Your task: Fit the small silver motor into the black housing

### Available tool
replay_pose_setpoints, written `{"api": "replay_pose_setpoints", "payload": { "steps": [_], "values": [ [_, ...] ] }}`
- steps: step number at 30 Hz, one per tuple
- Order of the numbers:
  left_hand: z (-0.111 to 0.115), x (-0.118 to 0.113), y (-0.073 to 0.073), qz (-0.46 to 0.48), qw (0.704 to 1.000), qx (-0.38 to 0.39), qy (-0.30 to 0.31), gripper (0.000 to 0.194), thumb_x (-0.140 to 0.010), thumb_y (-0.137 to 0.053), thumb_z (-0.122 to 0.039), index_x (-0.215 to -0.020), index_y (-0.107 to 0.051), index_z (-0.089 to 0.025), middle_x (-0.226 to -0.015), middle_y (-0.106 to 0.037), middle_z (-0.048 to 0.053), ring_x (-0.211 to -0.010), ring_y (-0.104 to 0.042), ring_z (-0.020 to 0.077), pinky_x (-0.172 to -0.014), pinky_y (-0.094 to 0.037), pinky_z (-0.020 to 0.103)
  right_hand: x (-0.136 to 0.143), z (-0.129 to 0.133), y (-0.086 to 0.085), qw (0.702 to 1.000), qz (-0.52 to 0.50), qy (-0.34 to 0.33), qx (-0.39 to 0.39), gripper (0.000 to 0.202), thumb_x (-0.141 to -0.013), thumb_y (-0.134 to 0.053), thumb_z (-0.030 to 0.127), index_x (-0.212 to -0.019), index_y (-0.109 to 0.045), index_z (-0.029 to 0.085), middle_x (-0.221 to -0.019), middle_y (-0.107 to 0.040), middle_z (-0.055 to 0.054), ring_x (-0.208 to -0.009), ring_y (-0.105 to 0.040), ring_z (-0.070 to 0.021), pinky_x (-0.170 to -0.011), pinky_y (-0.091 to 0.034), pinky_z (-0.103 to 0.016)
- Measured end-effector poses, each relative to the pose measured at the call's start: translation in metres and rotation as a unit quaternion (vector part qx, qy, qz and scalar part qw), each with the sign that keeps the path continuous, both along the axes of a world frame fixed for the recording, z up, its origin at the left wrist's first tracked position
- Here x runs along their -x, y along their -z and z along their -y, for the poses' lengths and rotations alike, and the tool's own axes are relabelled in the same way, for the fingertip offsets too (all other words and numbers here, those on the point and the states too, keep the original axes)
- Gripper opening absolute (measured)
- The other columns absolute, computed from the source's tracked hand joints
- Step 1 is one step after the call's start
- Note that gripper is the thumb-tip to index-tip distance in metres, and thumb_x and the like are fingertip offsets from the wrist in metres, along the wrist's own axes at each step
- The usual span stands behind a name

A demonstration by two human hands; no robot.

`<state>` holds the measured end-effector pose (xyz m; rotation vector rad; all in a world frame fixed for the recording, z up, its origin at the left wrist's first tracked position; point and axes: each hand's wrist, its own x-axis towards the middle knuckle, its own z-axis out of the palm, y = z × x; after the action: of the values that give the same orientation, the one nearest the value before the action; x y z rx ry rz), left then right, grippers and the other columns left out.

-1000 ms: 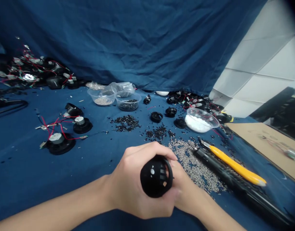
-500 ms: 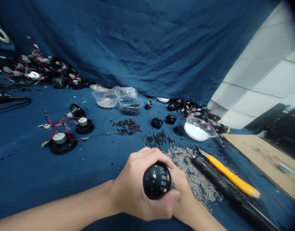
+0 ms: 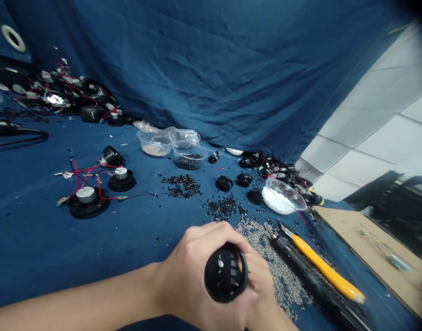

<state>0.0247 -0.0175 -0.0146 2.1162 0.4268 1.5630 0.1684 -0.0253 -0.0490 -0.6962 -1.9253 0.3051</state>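
Observation:
Near the bottom middle, both hands are closed together around a black round plastic housing (image 3: 219,278) with slots in its end and a ring-like rim on its right. My left hand (image 3: 193,266) wraps it from the left, with the fingers curled over the top. Pressed against its right side is my right hand (image 3: 262,287), its fingers partly hidden behind the left hand and the part. Small silver screws (image 3: 287,276) lie scattered just right of the hands, and small black pieces (image 3: 222,208) lie beyond them.
A yellow-handled knife (image 3: 328,269) and a long black tool (image 3: 300,266) lie at right, by cardboard (image 3: 356,230). Behind stand clear bowls (image 3: 189,161) and a bowl of white pellets (image 3: 282,200). Wired motor parts (image 3: 88,202) sit left; a heap (image 3: 66,96) lies farther back.
The view has tilted slightly. Both hands and the black housing appear a little lower, and the housing's end has turned slightly. The grip stays the same.

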Motion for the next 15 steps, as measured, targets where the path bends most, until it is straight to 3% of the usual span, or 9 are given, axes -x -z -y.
{"api": "replay_pose_setpoints", "payload": {
  "steps": [3, 9, 15],
  "values": [
    [0.001, -0.001, 0.000, 0.003, 1.000, 0.022, 0.019, 0.032, -0.061, -0.065, -0.012, -0.092, -0.057, -0.014, -0.076, -0.064, 0.006, -0.067, -0.063, 0.0172, -0.062, -0.054, 0.029, 0.002, 0.002, -0.003, 1.000, -0.017, 0.006, -0.024, 0.024, -0.092, -0.044, 0.021, -0.070, -0.053, 0.021, -0.073, -0.061, -0.005, -0.068, -0.060, -0.0198, -0.059, -0.050, -0.033],
    [0.001, 0.000, 0.004, 0.002, 0.999, 0.009, 0.048, 0.039, -0.058, -0.067, -0.010, -0.096, -0.056, -0.016, -0.078, -0.064, 0.006, -0.067, -0.062, 0.0174, -0.062, -0.055, 0.029, -0.001, 0.004, 0.003, 1.000, 0.006, 0.002, 0.018, 0.021, -0.091, -0.046, 0.025, -0.075, -0.060, 0.022, -0.071, -0.061, -0.006, -0.069, -0.058, -0.0219, -0.062, -0.052, -0.036],
    [0.002, -0.002, 0.005, 0.011, 1.000, 0.008, 0.023, 0.039, -0.059, -0.066, -0.009, -0.096, -0.057, -0.016, -0.079, -0.064, 0.006, -0.069, -0.063, 0.0180, -0.063, -0.055, 0.030, -0.003, 0.002, 0.008, 0.999, 0.002, 0.016, 0.052, 0.020, -0.089, -0.046, 0.026, -0.077, -0.062, 0.021, -0.074, -0.062, -0.007, -0.070, -0.058, -0.0223, -0.064, -0.052, -0.037]
  ]
}}
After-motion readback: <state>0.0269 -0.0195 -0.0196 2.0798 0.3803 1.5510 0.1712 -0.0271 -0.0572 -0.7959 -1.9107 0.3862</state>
